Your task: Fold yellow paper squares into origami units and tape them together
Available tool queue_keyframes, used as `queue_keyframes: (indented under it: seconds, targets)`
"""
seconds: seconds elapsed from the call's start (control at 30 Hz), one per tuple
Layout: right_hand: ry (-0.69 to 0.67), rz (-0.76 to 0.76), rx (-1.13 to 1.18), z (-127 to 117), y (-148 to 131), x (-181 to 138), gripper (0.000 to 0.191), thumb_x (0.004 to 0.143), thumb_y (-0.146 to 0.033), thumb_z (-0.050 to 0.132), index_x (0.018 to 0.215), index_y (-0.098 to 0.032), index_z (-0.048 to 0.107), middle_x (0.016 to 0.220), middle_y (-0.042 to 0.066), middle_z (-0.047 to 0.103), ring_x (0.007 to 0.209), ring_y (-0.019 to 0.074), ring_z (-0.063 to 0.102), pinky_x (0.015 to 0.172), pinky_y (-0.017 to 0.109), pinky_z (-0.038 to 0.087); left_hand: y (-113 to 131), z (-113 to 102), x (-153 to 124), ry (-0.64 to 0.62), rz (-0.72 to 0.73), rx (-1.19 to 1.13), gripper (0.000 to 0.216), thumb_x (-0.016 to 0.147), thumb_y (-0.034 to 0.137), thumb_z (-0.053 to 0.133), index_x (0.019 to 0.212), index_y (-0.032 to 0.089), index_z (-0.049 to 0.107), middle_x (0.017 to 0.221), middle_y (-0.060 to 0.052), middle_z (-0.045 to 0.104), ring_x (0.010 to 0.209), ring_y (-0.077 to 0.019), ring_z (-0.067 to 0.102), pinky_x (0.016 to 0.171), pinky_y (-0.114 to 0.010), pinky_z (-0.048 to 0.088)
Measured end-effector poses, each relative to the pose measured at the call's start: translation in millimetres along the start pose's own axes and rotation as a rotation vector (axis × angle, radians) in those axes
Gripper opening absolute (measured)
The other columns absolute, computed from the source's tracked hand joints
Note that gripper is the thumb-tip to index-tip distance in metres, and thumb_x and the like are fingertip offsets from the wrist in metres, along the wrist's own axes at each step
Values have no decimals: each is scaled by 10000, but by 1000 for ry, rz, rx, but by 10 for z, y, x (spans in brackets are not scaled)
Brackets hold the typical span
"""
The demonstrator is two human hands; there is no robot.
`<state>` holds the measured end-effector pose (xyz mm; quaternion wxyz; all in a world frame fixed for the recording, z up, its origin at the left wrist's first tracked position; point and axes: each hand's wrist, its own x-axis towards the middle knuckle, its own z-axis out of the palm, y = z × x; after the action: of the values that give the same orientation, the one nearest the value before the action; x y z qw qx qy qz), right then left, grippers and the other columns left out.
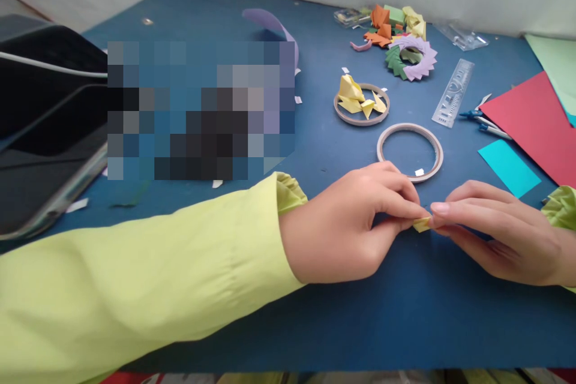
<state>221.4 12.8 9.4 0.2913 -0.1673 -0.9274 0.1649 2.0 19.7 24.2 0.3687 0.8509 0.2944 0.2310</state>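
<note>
A small piece of folded yellow paper (422, 225) is pinched between my two hands, just above the blue table. My left hand (355, 222) grips its left side between thumb and fingers. On the other side, the fingertips of my right hand (504, 234) close on the paper's right end. Most of the paper is hidden by my fingers. Right behind my left hand lies a roll of tape (381, 143). Farther back, several folded yellow paper pieces (351, 89) rest in and on a second tape roll (338, 113).
A folded paper ring (423, 57) in purple and green lies near orange paper pieces (380, 24) at the back. Toward the right are a clear ruler (454, 93), pens (492, 130), a turquoise paper strip (508, 167) and red paper (535, 120). A black bag-like object (45, 132) occupies the left.
</note>
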Motion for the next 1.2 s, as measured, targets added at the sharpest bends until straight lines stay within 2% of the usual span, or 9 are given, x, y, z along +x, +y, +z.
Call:
queue_keyframes:
  seconds: [0.3, 0.43, 0.53, 0.63, 0.7, 0.8, 0.9, 1.0, 1.2]
  targets:
    - [11, -13, 55, -26, -27, -2, 637, 807, 12, 544, 1386, -156, 340, 1025, 71, 613, 925, 149, 564, 796, 298, 517, 15, 21, -21, 51, 23, 17, 199, 814, 54, 496, 822, 120, 684, 862, -79, 663, 844, -173, 548, 833, -315, 452]
    - [5, 241, 270, -104, -75, 6, 511, 858, -61, 485, 1339, -225, 434, 1139, 66, 537, 1065, 146, 526, 908, 252, 487, 45, 28, -34, 197, 31, 23, 193, 812, 60, 509, 905, 114, 669, 885, -81, 657, 884, -176, 558, 857, -330, 464]
    - [-15, 453, 498, -133, -57, -1, 387, 929, -191, 420, 1285, -317, 503, 1257, 24, 475, 1215, 157, 439, 980, 242, 451, 66, 37, -37, 328, 30, 9, 130, 817, 81, 553, 824, 134, 671, 833, -60, 665, 845, -161, 577, 830, -314, 484]
    - [-38, 533, 710, -131, -18, -4, 348, 953, -278, 391, 1259, -378, 524, 1349, -44, 419, 1340, 174, 301, 1085, 280, 356, 79, 52, -39, 422, 14, -80, 109, 814, 85, 585, 766, 126, 674, 785, -56, 669, 785, -150, 600, 765, -294, 506]
    - [-64, 539, 763, -134, -11, 3, 347, 958, -302, 386, 1268, -393, 512, 1387, -78, 389, 1373, 169, 241, 1126, 280, 289, 83, 63, -42, 464, -18, -124, 92, 804, 86, 603, 771, 111, 685, 795, -70, 672, 768, -155, 609, 707, -291, 508]
    - [-117, 547, 752, -154, -31, 19, 358, 965, -312, 376, 1296, -404, 477, 1421, -106, 358, 1390, 150, 200, 1139, 255, 246, 91, 69, -41, 499, -26, -150, 79, 785, 79, 621, 767, 96, 696, 792, -84, 673, 746, -163, 609, 632, -290, 498]
    - [-162, 542, 685, -175, -58, 30, 377, 967, -300, 381, 1318, -426, 437, 1437, -127, 340, 1395, 126, 184, 1132, 223, 240, 103, 66, -28, 520, 5, -149, 86, 777, 68, 618, 769, 97, 698, 785, -82, 674, 740, -161, 610, 663, -299, 507]
    - [-171, 539, 614, -180, -68, 40, 395, 963, -290, 391, 1327, -443, 413, 1437, -132, 337, 1390, 117, 203, 1123, 203, 241, 109, 69, -22, 521, -3, -135, 92, 770, 77, 621, 796, 109, 703, 799, -77, 678, 751, -164, 619, 674, -299, 514]
    - [-190, 537, 521, -183, -75, 63, 432, 963, -290, 386, 1364, -445, 350, 1447, -131, 321, 1393, 116, 203, 1121, 193, 235, 104, 91, -35, 585, -17, -25, 57, 755, 105, 656, 755, 148, 693, 751, -37, 672, 675, -141, 601, 564, -267, 475]
